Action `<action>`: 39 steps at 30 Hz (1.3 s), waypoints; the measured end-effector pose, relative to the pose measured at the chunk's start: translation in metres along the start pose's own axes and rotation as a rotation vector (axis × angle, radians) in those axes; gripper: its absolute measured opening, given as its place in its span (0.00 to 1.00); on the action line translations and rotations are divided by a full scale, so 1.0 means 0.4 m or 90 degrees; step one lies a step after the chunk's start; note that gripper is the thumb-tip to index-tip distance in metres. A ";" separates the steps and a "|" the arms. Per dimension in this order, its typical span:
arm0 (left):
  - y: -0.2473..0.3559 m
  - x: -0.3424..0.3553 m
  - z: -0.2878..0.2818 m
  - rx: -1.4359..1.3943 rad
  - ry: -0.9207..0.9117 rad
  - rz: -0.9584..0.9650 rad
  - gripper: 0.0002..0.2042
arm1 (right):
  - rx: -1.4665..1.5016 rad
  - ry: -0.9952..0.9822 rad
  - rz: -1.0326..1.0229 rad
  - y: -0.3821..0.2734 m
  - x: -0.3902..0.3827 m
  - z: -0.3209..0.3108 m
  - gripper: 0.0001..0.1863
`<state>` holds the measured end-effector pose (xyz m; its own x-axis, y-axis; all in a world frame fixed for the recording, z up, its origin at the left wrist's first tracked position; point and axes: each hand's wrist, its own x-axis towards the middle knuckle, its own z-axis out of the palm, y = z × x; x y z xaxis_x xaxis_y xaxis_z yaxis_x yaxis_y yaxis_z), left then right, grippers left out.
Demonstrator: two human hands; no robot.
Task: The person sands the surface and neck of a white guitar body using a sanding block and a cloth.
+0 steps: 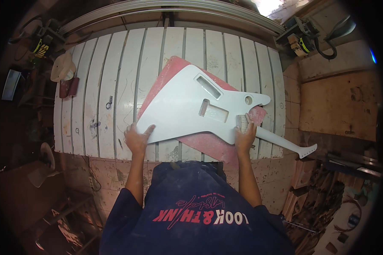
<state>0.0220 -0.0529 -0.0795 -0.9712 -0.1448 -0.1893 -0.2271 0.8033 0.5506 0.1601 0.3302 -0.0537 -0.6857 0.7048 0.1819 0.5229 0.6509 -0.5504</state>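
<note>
A white angular guitar body (174, 110) with a neck and headstock (306, 151) lies on a pink mat (208, 148). It has rectangular cavities and a round hole. My left hand (138, 136) holds the lower left corner, thumb on top. My right hand (245, 136) grips the body's right edge where the neck meets it, fingers curled beside a pale ribbed piece (242, 121), which I cannot identify for sure.
The slatted white table (108, 85) carries a pale cap-like object (61, 68) and reddish rolls (68, 87) at left. Rail machinery (300, 40) runs along the back. A wooden board (336, 102) and stacked wood pieces (306, 187) stand at right.
</note>
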 end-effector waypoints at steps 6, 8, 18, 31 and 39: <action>0.143 0.021 0.051 0.110 -0.041 0.066 0.61 | 0.004 -0.013 0.006 -0.002 -0.001 0.003 0.38; 0.196 0.030 0.072 0.172 -0.054 0.072 0.69 | 0.023 -0.015 0.017 -0.011 0.000 -0.002 0.39; 0.357 0.067 0.139 0.182 -0.161 0.116 0.75 | 0.012 -0.003 -0.015 0.002 0.000 0.003 0.40; 0.320 0.082 0.158 0.154 -0.128 0.174 0.70 | 0.018 -0.014 0.009 -0.010 0.000 0.000 0.40; 0.308 0.093 0.162 0.135 -0.128 0.182 0.66 | -0.003 -0.016 0.014 -0.010 0.001 0.003 0.39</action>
<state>-0.0374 0.0781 -0.0712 -0.9548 0.2006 -0.2196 0.0906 0.8993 0.4279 0.1571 0.3276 -0.0523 -0.6864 0.7116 0.1497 0.5403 0.6368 -0.5500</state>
